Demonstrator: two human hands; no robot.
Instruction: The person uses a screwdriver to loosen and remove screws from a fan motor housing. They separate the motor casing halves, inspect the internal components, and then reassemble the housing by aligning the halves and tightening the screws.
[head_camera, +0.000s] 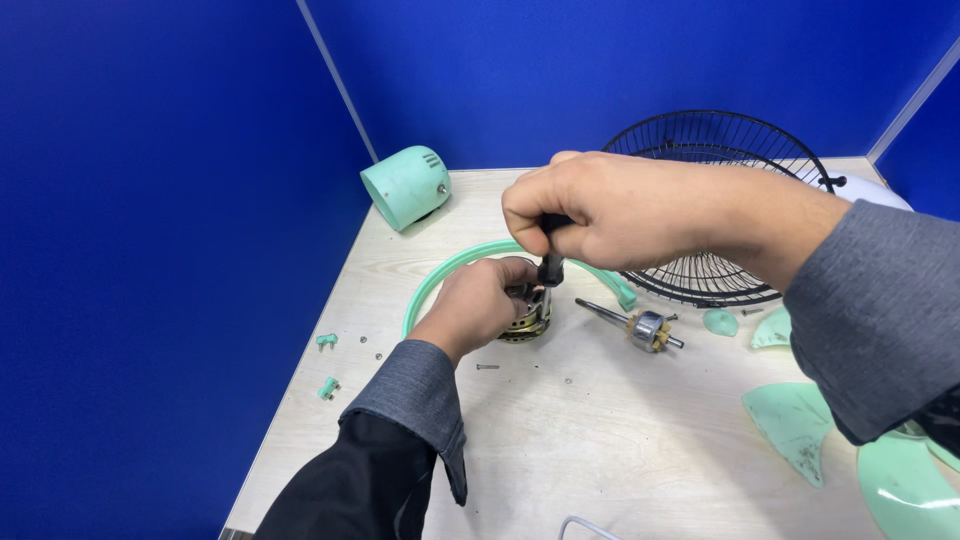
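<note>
My left hand (478, 304) grips a small round fan motor (527, 312) standing on the light wooden table (600, 440). Above it, my right hand (600, 212) is closed around the black handle of a screwdriver (551, 262), held upright with its tip down on top of the motor. The tip itself is hidden between my fingers. Just right of the motor lies a metal rotor shaft (635, 324) on the tabletop.
A mint green ring (430, 282) curves behind the motor. A mint motor cover (405, 186) lies at the back left, a black wire fan guard (715, 200) at the back right. Green fan blades (800, 420) sit at the right. Small screws (487, 367) and clips (328, 387) are scattered left.
</note>
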